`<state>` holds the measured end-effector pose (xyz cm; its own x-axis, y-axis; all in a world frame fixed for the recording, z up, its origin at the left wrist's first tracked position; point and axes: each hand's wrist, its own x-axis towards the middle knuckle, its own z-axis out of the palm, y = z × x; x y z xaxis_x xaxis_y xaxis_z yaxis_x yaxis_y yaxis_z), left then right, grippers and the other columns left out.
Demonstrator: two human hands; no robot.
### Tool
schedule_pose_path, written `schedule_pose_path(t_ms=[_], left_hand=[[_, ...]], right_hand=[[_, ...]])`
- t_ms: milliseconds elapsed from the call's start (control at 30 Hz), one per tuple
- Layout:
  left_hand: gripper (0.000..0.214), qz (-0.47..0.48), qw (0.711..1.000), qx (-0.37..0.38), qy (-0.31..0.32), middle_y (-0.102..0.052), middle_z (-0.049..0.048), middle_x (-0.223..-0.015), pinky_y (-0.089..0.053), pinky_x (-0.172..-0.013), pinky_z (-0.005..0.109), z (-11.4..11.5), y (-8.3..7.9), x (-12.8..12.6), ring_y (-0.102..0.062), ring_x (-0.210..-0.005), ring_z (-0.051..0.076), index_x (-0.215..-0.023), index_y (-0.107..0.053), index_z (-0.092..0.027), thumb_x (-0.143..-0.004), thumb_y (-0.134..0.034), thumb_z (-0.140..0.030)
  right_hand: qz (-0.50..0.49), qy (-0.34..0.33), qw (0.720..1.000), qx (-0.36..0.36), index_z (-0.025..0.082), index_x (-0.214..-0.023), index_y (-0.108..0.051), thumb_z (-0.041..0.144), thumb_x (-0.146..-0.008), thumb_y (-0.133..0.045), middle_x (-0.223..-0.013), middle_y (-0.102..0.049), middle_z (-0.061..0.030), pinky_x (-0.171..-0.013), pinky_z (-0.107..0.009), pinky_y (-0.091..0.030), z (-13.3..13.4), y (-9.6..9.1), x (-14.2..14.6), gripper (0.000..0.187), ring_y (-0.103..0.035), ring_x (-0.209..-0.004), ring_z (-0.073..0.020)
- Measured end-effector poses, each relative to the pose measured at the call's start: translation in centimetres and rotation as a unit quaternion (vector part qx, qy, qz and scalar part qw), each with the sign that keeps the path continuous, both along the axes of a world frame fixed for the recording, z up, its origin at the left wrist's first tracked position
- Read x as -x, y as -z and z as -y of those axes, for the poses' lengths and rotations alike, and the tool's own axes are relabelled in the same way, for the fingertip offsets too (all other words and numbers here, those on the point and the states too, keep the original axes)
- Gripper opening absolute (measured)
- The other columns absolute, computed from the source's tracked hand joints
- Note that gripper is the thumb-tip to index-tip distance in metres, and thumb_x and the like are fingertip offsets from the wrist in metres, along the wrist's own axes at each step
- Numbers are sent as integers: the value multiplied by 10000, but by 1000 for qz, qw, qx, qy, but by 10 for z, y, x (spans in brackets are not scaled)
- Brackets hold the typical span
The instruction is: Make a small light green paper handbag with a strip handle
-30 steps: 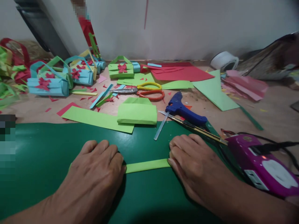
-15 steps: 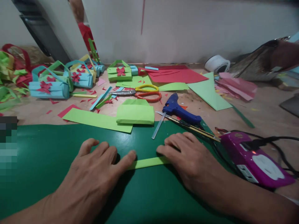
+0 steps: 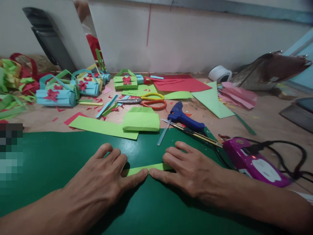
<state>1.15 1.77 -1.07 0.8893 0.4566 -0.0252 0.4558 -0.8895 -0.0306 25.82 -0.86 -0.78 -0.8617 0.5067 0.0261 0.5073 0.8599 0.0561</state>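
1. Both of my hands have slid inward along the narrow light-green paper strip point(image 3: 144, 168) since a second ago; then a wide stretch of it showed between them, now my thumb tips almost meet at its middle.
2. My left hand point(image 3: 102, 182) lies palm down, fingers spread flat, thumb pressing the near edge of the strip. It pinches nothing; it only pushes down.
3. My right hand point(image 3: 193, 173) mirrors it, flat and open, fingers covering the strip's right end, thumb along the near edge.
4. That strip lies on the dark green cutting mat point(image 3: 49, 156), close to me on the worktop, its long axis running left to right, the right end slightly farther from me.
5. As I judge it, the strip is already cut and folded lengthwise, and I am flattening the crease; shaping and attaching it appear to be left.
6. Beyond the mat lie a folded light-green paper block point(image 3: 141, 121), a blue glue gun point(image 3: 186, 118), a slim utility knife point(image 3: 195, 133), yellow-and-orange-handled scissors point(image 3: 146, 99) and finished blue and green paper baskets point(image 3: 56, 94).
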Motion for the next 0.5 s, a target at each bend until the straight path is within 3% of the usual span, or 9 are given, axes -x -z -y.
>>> schedule_pose_path(t_ms=[133,500], left_hand=[[453,13,1000,-18,12,-542,-3,-695,-260,-627,341,-1,2,2,-429,-578,165,-1250,-454,-386,-829,-571,-271],[491,14,995,-78,67,-529,16,-695,-256,-660,370,-7,8,9,-440,-598,187,-1307,-403,-327,-865,-348,-122]], right_hand=[[4,-6,1000,28,164,-1284,-439,204,-896,-414,-880,-532,-70,-769,-394,-305,0,-2,-6,390,-442,-806,-218],[4,44,999,12,187,-1269,-471,194,-861,-440,-937,-558,-91,-797,-419,-327,14,1,-45,409,-476,-879,-242]])
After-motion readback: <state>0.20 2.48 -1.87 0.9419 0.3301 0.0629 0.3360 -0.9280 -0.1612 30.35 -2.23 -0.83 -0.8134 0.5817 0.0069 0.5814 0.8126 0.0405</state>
